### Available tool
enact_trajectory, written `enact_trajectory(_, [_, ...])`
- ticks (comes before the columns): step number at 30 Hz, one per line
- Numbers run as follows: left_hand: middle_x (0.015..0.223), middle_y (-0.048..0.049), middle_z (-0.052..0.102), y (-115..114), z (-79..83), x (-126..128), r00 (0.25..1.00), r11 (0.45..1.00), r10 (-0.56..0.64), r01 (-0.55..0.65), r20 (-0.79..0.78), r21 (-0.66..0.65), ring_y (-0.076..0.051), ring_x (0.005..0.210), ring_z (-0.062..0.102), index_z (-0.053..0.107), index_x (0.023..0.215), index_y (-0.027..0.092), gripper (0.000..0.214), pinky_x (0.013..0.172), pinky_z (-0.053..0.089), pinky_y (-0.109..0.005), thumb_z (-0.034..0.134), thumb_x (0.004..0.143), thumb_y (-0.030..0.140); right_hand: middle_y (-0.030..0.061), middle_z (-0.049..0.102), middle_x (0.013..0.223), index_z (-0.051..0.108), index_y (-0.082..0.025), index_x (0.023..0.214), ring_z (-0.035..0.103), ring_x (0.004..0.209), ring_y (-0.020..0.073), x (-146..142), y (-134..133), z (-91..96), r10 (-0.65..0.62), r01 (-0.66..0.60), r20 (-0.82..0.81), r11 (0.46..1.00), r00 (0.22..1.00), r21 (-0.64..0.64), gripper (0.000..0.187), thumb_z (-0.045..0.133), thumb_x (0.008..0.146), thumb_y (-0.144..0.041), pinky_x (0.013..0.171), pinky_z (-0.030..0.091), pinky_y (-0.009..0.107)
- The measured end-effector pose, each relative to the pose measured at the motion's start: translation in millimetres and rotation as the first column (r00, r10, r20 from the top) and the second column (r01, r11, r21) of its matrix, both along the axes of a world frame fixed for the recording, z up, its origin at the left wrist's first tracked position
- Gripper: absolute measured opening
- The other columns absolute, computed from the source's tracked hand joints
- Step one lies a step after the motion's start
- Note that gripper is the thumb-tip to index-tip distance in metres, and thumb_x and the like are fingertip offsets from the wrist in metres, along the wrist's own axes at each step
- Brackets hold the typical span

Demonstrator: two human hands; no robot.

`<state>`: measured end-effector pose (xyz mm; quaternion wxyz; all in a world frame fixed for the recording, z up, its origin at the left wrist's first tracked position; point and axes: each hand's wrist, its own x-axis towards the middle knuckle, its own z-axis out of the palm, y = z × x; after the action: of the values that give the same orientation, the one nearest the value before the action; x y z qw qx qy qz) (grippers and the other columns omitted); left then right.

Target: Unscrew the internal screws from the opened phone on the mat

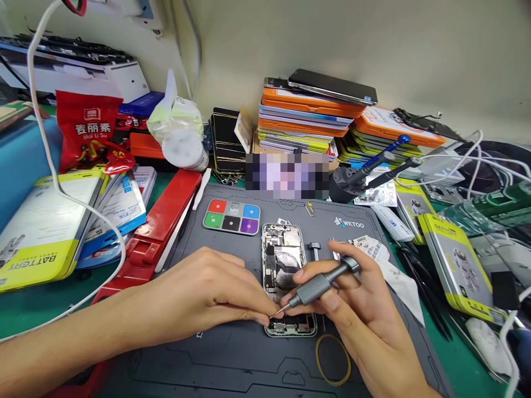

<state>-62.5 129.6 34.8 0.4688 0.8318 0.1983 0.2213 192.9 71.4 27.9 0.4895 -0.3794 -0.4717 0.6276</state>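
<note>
At our far left we see a yellow and white box lying on the green table, with a white cable looping over it and a red snack bag standing behind. Next comes a long red tool, and past it a white tub tipped on its side. Our left hand reaches in over the grey mat, thumb and fingertips drawn close together at the lower left edge of the opened phone; we cannot tell whether they pinch anything. Beyond that hand a small tray with coloured squares lies on the mat. The phone lies in the middle of the mat, its inner parts bare, below a stack of boxes by the wall. Our right hand grips a grey screwdriver between thumb and fingers, slanted so that its tip meets our left fingertips over the phone's lower left edge. Just right of the phone are a second screwdriver, lying down, and a rubber band. Farther right we have a crumpled white cloth, dark tweezers, another yellow box and a green bottle.
</note>
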Motion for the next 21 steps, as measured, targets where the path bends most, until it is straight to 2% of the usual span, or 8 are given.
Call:
enact_trajectory(7, [0.116,0.0008,0.084,-1,-3.0,-1,1.0,1.0,0.008,-0.008,-0.001,0.012,-0.013,0.093,0.075,0.08,0.123,0.021,0.021,0.083,0.051,-0.022,0.07,0.105,0.023,0.0021,0.076,0.118,0.052,-0.041,0.144,0.083,0.098,0.0193,3,2,1.2,0.002,-0.003,-0.019,1.0,1.0,-0.022,0.032,0.055,0.114,-0.029,0.088,0.071,0.032])
enact_trajectory(11, [0.112,0.0038,0.083,-2,-6.2,-2,0.983,0.984,0.168,-0.164,-0.068,0.069,-0.012,0.093,0.074,0.076,0.134,0.026,0.03,0.082,0.049,-0.019,0.07,0.107,0.035,0.003,0.077,0.118,0.052,-0.038,0.148,0.083,0.093,0.019,9,7,0.8,-0.022,0.019,-0.058,0.999,0.998,-0.049,0.037,0.053,0.114,-0.024,0.088,0.071,0.032])
enact_trajectory(13, [0.11,0.0058,0.083,-1,-6.4,-1,0.963,0.968,0.25,-0.248,-0.098,0.037,-0.01,0.096,0.075,0.078,0.127,0.026,0.023,0.086,0.049,-0.016,0.063,0.111,0.035,0.0036,0.078,0.117,0.052,-0.036,0.15,0.083,0.088,0.0186,10,8,0.5,-0.043,0.042,-0.043,0.998,0.998,-0.037,0.038,0.051,0.114,-0.024,0.086,0.071,0.031])
enact_trajectory(17, [0.093,0.0086,0.081,-1,-5.7,1,0.95,0.964,0.26,-0.266,-0.176,-0.012,-0.008,0.088,0.074,0.078,0.098,0.024,0.032,0.083,0.047,-0.016,0.053,0.114,0.034,0.0037,0.078,0.112,0.051,-0.036,0.152,0.082,0.086,0.0172,8,4,-0.2,-0.093,0.09,0.051,0.994,0.994,0.065,0.04,0.051,0.114,-0.025,0.083,0.072,0.029])
enact_trajectory(21, [0.088,0.0075,0.079,-2,-6.7,1,0.949,0.974,0.219,-0.227,-0.226,-0.009,-0.01,0.081,0.072,0.075,0.093,0.023,0.034,0.076,0.044,-0.02,0.052,0.114,0.035,0.0026,0.078,0.109,0.046,-0.039,0.155,0.08,0.087,0.0142,5,-5,-3.4,-0.142,0.099,0.162,0.964,0.976,0.247,0.043,0.052,0.115,-0.025,0.081,0.07,0.024])
